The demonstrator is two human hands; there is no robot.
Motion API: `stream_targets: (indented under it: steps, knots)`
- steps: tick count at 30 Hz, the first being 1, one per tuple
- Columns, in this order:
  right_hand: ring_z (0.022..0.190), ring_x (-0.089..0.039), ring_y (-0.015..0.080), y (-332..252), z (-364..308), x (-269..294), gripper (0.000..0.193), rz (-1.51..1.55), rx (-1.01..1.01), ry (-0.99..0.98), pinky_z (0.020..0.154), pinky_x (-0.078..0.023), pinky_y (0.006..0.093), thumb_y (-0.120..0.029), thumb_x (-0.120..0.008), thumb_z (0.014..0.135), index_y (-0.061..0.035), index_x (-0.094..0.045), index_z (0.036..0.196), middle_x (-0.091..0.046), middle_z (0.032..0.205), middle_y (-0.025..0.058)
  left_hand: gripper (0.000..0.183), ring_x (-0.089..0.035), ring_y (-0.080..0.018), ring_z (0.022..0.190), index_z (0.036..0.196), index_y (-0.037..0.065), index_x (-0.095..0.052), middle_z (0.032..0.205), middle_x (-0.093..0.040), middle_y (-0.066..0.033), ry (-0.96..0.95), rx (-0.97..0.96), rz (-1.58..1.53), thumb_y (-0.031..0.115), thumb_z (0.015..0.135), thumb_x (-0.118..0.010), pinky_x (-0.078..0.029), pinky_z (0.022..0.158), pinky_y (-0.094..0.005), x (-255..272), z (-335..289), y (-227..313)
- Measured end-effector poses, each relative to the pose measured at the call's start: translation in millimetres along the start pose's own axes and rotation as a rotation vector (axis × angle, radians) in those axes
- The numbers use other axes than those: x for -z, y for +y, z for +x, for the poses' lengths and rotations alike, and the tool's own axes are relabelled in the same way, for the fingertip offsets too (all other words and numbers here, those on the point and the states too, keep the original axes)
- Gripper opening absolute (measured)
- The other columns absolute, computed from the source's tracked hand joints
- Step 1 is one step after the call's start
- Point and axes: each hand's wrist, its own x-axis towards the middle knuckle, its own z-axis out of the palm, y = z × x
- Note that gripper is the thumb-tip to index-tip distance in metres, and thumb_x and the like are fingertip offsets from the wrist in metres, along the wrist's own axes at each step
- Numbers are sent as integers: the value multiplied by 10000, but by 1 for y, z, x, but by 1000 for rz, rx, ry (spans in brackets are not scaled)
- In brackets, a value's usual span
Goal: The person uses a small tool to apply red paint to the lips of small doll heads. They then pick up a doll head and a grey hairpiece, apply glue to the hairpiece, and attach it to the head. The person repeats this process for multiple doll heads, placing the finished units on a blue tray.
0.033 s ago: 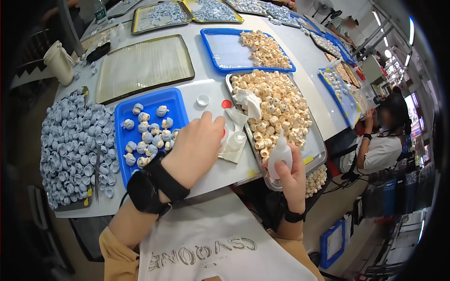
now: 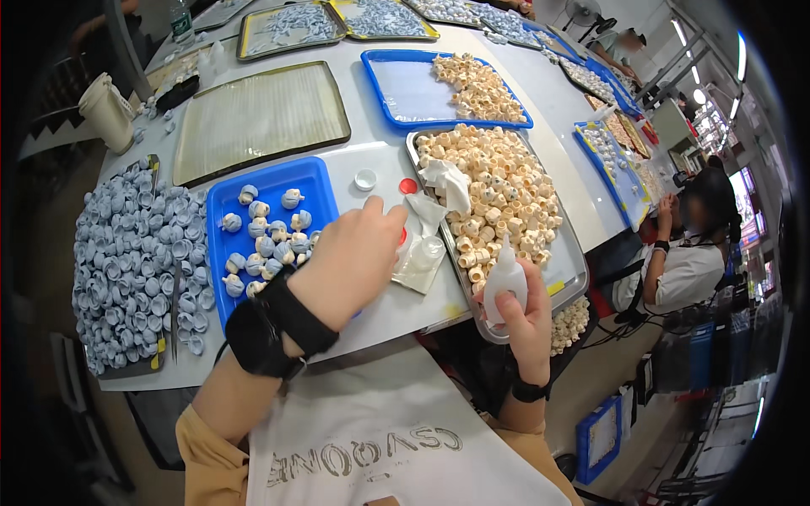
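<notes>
My right hand [image 2: 527, 325] grips a white squeeze bottle [image 2: 506, 285], its narrow nozzle upward, over the near end of a metal tray [image 2: 572, 268] heaped with cream-coloured hollow pieces [image 2: 494, 198]. My left hand [image 2: 350, 257] is curled between that tray and a blue tray [image 2: 325, 181]; its fingertips and anything they hold are hidden. A red round piece [image 2: 402, 239] shows at its fingers. Beside it, a clear small cup [image 2: 430, 248] stands on a pale flat packet [image 2: 418, 274]. Cream and blue-grey assembled pieces [image 2: 256, 228] lie in the blue tray.
Blue-grey shell-like pieces [image 2: 126, 261] are piled at the left, with tweezers [image 2: 175, 316] on them. Another clear cup [image 2: 365, 180], a red cap [image 2: 408, 185] and crumpled tissue [image 2: 449, 181] lie ahead. Farther off are a bare tray [image 2: 261, 118] and a blue-rimmed tray [image 2: 405, 93]. A person [image 2: 692, 244] sits right.
My left hand has shifted very slightly. The right hand and its bottle look nearly unchanged.
</notes>
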Motion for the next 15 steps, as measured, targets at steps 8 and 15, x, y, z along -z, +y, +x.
stream_targets:
  steps: [8,15]
  knots:
    - [889,-575,129,3,-8,6,375,-177,94,-8,768,-460,258,-83,-629,822,-20,-501,1169,-609,1005,115,446,-555,-333,860,1137,77,-556,911,-535,-156,-175,-181,-114,-63,714,-555,-452,762,-386,14,35,-29]
    - [821,-598,128,-2,-2,-3,349,-242,96,-33,713,-470,256,-77,-682,788,-31,-519,1093,-639,931,108,476,-552,-333,875,1162,85,-551,906,-544,-155,-193,-272,-121,-72,714,-520,-452,769,-392,11,42,-41]
